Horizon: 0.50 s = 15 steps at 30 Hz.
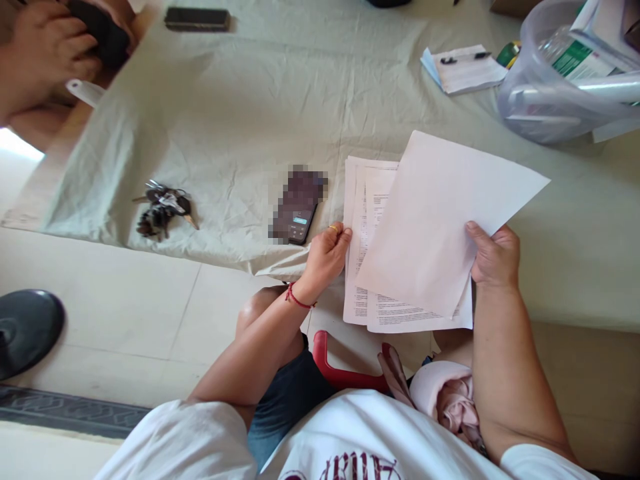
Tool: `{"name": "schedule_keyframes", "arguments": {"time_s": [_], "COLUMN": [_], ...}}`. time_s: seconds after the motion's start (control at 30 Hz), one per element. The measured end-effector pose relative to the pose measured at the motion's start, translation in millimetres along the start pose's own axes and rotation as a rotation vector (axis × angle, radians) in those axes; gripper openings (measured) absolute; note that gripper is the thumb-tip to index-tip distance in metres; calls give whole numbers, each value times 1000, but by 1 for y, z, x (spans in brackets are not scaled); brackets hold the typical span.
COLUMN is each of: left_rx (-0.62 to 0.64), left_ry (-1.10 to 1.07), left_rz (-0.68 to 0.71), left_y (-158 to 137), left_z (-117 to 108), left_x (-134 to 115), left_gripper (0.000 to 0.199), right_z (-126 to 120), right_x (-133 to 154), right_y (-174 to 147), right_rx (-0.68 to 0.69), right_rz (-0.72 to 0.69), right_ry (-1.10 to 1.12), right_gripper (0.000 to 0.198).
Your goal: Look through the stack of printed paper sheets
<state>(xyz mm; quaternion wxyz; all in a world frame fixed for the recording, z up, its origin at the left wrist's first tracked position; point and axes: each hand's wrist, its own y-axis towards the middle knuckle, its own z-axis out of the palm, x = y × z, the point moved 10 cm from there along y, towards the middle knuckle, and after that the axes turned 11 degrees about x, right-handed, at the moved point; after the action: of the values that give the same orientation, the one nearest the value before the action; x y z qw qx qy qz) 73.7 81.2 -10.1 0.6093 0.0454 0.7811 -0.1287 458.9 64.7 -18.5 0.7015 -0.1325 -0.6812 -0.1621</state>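
A pale green cloth [250, 100] covers the worktop above a tiled floor. Your right hand [495, 257] pinches one blank white sheet [440, 213], lifted clear so the printed pages [365, 267] beneath show; your left hand [325, 257] grips that stack's edge, steadying it. One dark smartphone [297, 207] and one bunch of keys [163, 210] lie well apart.

Matt paper sheets [430, 227]; creased cloth [250, 100]; metal keys [163, 208]; translucent plastic tub [550, 100].
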Motion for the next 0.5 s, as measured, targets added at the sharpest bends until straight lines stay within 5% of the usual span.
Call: {"name": "schedule_keyframes", "arguments": {"time_s": [0.5], "left_rx": [3], "left_ry": [-16], "left_rz": [-4], "left_y": [0], "left_z": [0], "left_x": [-1], "left_gripper": [44], "right_z": [-1], "right_x": [-1], "right_y": [1], "right_rx": [-18], "right_rz": [-9], "right_ry": [-10], "right_gripper": [45]}}
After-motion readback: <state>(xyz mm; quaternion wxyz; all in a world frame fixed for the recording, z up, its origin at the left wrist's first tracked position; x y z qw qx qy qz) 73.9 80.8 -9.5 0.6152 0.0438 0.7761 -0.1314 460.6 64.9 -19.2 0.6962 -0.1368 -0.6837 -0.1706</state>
